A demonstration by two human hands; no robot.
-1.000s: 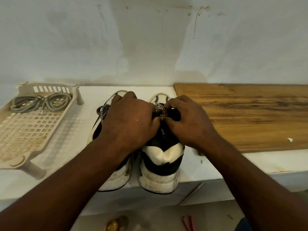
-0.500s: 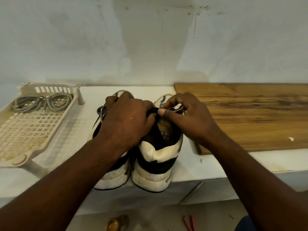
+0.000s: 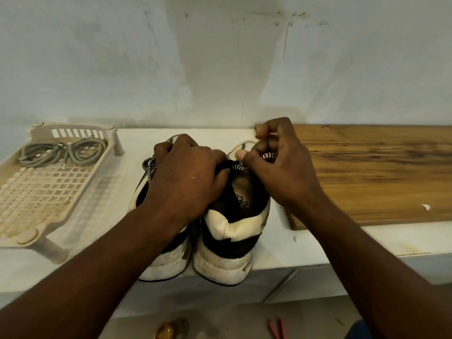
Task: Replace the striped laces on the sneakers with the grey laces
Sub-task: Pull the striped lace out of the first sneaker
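While pinched between the thumb and curled fingers of the right hand (image 3: 278,167), striped lace (image 3: 241,166) drawn across the top of the right sneaker (image 3: 232,228). Left hand (image 3: 186,177) curled tight on that sneaker's tongue edge, lying over the left sneaker (image 3: 168,263) alongside. Both heels at the near edge of the white shelf (image 3: 305,241). Grey laces (image 3: 61,150) coiled at the far end of the slatted tray (image 3: 36,199), well left. Wooden board (image 3: 379,172) just right.

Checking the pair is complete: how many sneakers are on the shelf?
2. The left sneaker lies mostly under the left hand; the right sneaker stands beside it, its striped lace pinched by the right hand.
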